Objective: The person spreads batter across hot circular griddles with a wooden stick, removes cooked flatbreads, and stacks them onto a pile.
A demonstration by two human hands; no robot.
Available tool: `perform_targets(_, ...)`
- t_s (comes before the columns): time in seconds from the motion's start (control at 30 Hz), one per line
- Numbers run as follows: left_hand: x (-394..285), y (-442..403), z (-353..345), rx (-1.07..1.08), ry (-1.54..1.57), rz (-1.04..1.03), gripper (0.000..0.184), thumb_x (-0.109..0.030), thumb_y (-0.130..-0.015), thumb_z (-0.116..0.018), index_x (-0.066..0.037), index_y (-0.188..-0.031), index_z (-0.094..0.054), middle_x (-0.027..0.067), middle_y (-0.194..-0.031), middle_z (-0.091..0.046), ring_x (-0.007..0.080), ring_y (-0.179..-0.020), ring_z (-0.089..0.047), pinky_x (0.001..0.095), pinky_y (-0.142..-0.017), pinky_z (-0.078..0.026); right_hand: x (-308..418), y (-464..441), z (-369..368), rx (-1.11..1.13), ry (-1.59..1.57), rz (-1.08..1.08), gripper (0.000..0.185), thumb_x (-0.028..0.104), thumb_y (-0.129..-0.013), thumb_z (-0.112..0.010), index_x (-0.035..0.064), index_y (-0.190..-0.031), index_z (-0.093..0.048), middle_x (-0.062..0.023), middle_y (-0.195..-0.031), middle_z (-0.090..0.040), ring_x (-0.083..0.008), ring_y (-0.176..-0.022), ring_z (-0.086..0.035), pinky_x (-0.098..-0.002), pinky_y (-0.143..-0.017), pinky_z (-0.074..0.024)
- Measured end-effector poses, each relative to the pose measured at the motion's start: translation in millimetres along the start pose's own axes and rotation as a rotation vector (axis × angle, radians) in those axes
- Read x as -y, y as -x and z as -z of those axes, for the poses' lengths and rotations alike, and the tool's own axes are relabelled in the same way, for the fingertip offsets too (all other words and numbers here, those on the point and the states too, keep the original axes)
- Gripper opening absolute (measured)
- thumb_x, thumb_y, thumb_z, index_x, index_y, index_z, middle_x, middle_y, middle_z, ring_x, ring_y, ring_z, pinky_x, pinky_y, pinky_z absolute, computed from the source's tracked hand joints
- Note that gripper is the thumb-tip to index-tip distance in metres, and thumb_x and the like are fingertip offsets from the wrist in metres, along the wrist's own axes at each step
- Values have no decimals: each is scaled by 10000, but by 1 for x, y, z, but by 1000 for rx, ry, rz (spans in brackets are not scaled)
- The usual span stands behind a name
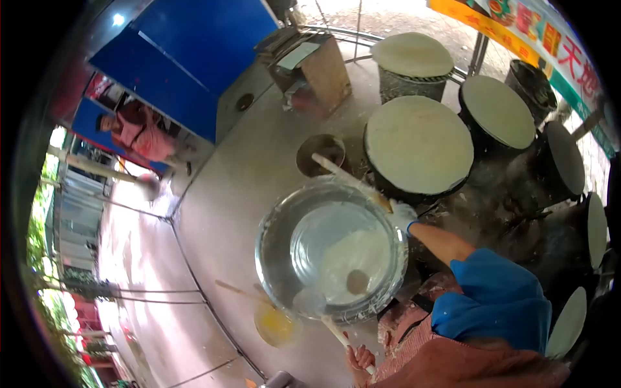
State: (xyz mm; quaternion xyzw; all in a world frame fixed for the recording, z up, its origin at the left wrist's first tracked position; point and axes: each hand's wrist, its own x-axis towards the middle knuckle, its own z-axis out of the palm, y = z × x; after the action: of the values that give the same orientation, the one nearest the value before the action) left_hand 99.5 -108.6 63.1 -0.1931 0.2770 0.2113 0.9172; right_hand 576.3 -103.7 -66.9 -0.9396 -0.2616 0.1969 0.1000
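Two hands at work in the head view, one on each side of a big shiny metal basin (266, 236). The right arm reaches out from a bunched-up blue sleeve (495, 301), elbow bent, forearm angled to the basin's far edge. The right hand (402, 216) has a whitish covering (glove or caked-on flour, can't tell which) and a blue band at the wrist. It's at the brownish end of a long pale stick (349, 179), but the fingers are too blurry to say how closed they are.

The left hand (361, 357) is low in the view, fingers curled round the light handle of a ladle (309, 302), so pretty much closed on it. The handle slants up to the basin, with the ladle's round, see-through-looking bowl over the near rim.

Inside the basin there's smooth, creamy white mixture (343, 262) pooled to one side, with a round brownish patch (357, 282) in it. The bare metal is glossy and ringed, and the rim's got white smears.

Just beside it is a round bowl (276, 323) of something yellow. Round, flat, pale sheets (420, 143) top dark drum-like stands, matte and slightly speckled. A person (149, 137) in pinkish clothing is over by the blue panels (174, 52).
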Motion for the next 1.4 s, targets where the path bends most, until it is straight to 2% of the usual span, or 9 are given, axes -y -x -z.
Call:
perform_targets(0.13, 18, -29, -68, 146, 39, -27, 504, -180, -966, -446, -319, -1427, -295, 3, -629, -344, 68, -442, -327, 195, -401, -325, 27, -11, -52, -148, -67, 97, 532, 430, -843, -501, 59, -1222, -462, -206, -1088, -604, -345, -937, -617, -446, -799, -490)
perform_targets(0.2, 35, -35, -76, 172, 17, 13, 506, -171, -964, -448, -315, -1426, -299, 7, -637, -352, 70, -450, -346, 196, -407, -345, 11, 35, 18, -7, -314, 112, 472, 421, -816, -551, 77, -1138, -529, -214, -1020, -624, -360, -914, -621, -454, -769, -488)
perform_targets(0.33, -13, -56, 0, 142, -250, 91, 500, -158, -962, -444, -279, -1427, -305, 17, -646, -363, 76, -453, -371, 204, -401, -365, -46, 97, 79, -14, -484, 19, 447, 427, -747, -647, 91, -1037, -595, -202, -917, -646, -368, -886, -623, -451, -747, -480)
perform_targets(0.47, -53, -93, 23, 170, -158, 256, 475, -154, -965, -434, -216, -1422, -323, 24, -647, -361, 80, -455, -368, 211, -397, -367, -104, 118, 126, -203, -504, -145, 362, 388, -752, -656, 80, -936, -603, -201, -834, -635, -374, -811, -616, -459, -710, -466)
perform_targets(0.57, -41, -110, 4, 215, -176, 282, 443, -162, -968, -431, -182, -1404, -357, 18, -639, -350, 82, -462, -362, 214, -407, -368, -153, 81, 155, -426, -447, -114, 321, 358, -757, -652, 60, -853, -582, -211, -775, -616, -398, -760, -598, -471, -670, -454)
perform_targets(0.7, 14, -108, -56, 149, -316, 151, 420, -177, -967, -445, -173, -1384, -394, 0, -614, -320, 82, -465, -354, 222, -430, -363, -190, -20, 217, -615, -359, 11, 293, 262, -711, -625, 73, -935, -612, -199, -828, -632, -380, -799, -611, -459, -686, -475)
perform_targets(0.9, 120, -128, -87, 39, -248, -78, 412, -178, -970, -442, -173, -1379, -400, -2, -611, -312, 80, -465, -345, 222, -431, -359, -201, -216, 289, -565, -142, 85, 244, 249, -764, -580, 62, -912, -632, -188, -911, -644, -346, -877, -622, -437, -734, -496)
perform_targets(1.13, 202, -125, -100, -31, -114, -275, 402, -179, -973, -438, -173, -1373, -407, -4, -609, -304, 78, -464, -336, 223, -432, -356, -169, -315, 321, -34, 33, 166, 232, 202, -757, -600, 29, -905, -647, -174, -899, -652, -342, -876, -628, -427, -759, -504)
perform_targets(1.4, 214, -108, -105, 59, 66, -284, 391, -180, -976, -434, -174, -1367, -415, -7, -606, -294, 76, -463, -324, 224, -433, -351, -177, -332, 314, -303, 23, 471, 256, 243, -762, -623, 25, -890, -579, -205, -887, -618, -363, -878, -611, -437, -705, -479)
